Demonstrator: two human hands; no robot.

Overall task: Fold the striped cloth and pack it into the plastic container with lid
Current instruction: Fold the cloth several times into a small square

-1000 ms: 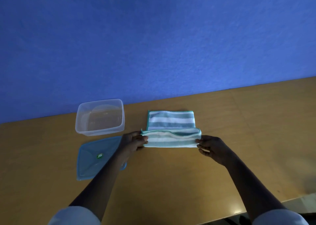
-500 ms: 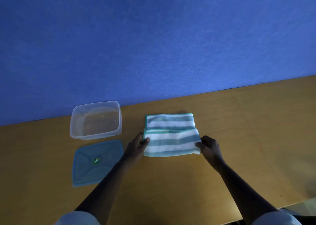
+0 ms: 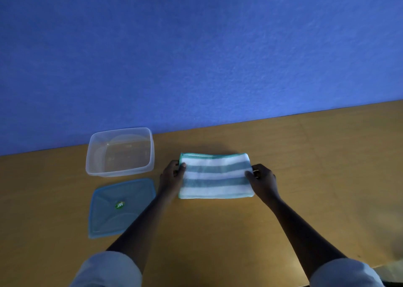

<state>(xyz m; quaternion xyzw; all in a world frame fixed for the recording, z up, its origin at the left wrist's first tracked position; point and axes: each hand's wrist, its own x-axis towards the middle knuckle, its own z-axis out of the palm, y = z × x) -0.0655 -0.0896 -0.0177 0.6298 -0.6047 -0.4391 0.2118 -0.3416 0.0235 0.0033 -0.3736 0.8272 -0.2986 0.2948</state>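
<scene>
The striped cloth [image 3: 216,176], teal and white, lies folded into a flat rectangle on the wooden table. My left hand [image 3: 172,175] pinches its far left corner, thumb on top. My right hand [image 3: 262,180] grips its right edge near the far corner. The clear plastic container [image 3: 119,151] stands without its lid to the left of the cloth, by the wall, with nothing inside. Its blue lid [image 3: 122,206] lies flat on the table just in front of the container, partly under my left forearm.
A blue wall rises directly behind the wooden table [image 3: 316,160]. The table's near edge shows at the bottom right. Bare tabletop stretches to the right of the cloth and in front of it.
Both hands carried the near half of the cloth away from me and laid it over the far half, so the cloth now lies as one folded rectangle. The container and lid stayed put.
</scene>
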